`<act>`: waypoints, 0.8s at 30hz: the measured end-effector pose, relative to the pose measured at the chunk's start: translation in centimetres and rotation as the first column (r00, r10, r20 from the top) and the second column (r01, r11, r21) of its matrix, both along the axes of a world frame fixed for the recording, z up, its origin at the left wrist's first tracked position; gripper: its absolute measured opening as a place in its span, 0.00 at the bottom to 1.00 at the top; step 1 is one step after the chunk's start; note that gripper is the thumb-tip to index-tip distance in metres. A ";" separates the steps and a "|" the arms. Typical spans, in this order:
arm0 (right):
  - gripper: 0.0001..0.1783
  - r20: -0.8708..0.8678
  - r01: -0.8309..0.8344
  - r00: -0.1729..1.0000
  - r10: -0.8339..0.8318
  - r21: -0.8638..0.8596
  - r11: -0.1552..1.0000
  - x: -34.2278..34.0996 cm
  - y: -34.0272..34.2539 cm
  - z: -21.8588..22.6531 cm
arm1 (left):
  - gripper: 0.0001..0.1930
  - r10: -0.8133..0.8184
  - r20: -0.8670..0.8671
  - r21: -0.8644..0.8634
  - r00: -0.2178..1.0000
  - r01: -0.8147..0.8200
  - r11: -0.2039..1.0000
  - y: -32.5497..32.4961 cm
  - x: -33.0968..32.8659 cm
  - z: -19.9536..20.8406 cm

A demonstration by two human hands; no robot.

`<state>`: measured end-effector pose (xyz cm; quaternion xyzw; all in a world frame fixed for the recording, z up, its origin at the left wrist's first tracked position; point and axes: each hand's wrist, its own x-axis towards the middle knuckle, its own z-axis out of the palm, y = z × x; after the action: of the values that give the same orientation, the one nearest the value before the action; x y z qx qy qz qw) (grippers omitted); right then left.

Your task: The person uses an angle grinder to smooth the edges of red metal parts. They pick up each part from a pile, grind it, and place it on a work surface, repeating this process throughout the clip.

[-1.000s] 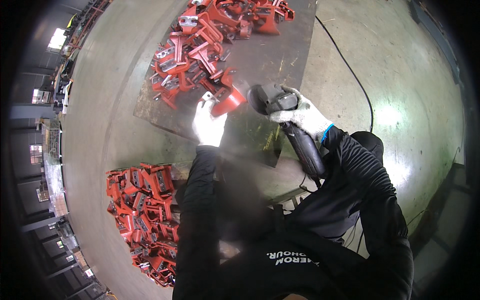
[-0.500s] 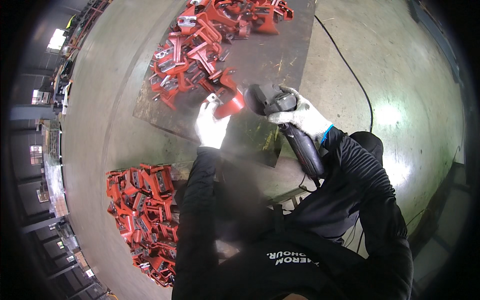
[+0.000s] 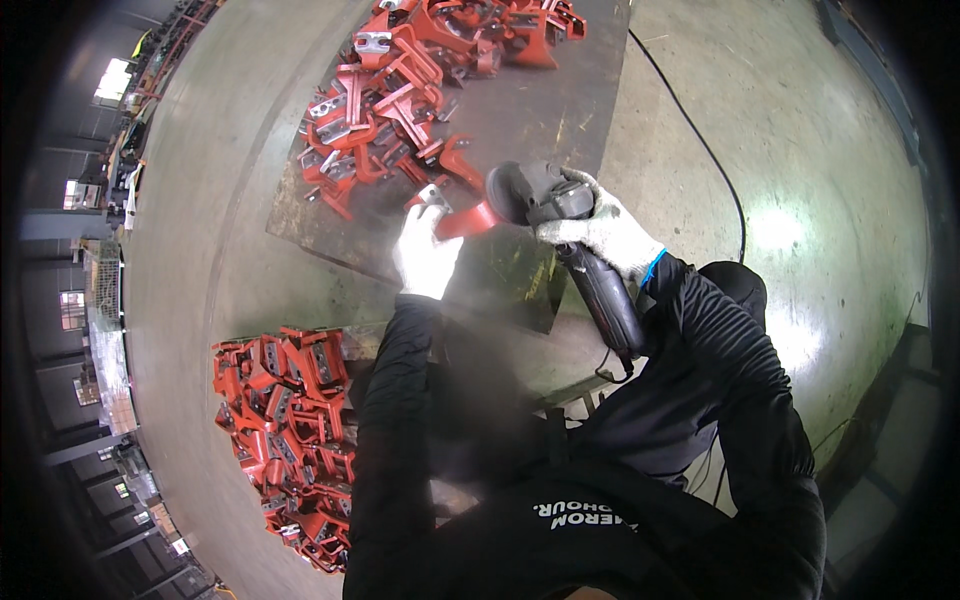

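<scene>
In my white-gloved left hand [image 3: 427,260] is a red metal bracket [image 3: 470,220], gripped by its near end, where a bare grey plate with a hole shows. My right hand [image 3: 612,235], gloved in white with a blue cuff edge, is wrapped round the head of a black angle grinder [image 3: 605,305]. The grinder's body slants down toward my right knee. Its round disc [image 3: 508,194] faces the far end of the bracket, touching it or very close; I cannot tell which.
A dark metal plate [image 3: 530,110] lies under both hands, with a heap of red brackets [image 3: 400,100] on its far left part. Another pile of red brackets [image 3: 290,430] stands by my left forearm. A black cable [image 3: 700,130] runs across the concrete floor on the right.
The bracket has tilted flatter in my left hand, its far end dropping a little toward me. The grinder head has turned slightly. Both hands keep their grips.
</scene>
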<state>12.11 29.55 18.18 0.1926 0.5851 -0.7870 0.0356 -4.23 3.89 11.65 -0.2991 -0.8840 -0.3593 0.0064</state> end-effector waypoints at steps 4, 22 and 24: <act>0.58 -0.001 -0.014 1.000 0.014 -0.001 1.000 -0.1 0.1 -0.6 | 0.24 -0.004 -0.010 0.064 1.000 0.004 0.998 0.4 0.0 0.3; 0.50 0.069 -0.010 0.998 0.008 0.028 1.000 0.3 0.1 -1.2 | 0.22 -0.016 -0.069 0.160 0.997 0.027 0.987 -0.3 -1.5 0.2; 0.45 0.082 0.063 0.995 -0.060 -0.033 0.997 0.0 0.4 -1.1 | 0.24 -0.021 -0.009 0.038 1.000 0.021 0.999 -0.2 -0.5 1.8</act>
<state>12.12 29.96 17.06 0.2415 0.5630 -0.7895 0.0383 -4.75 3.74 13.50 -0.3098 -0.8737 -0.3748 0.0121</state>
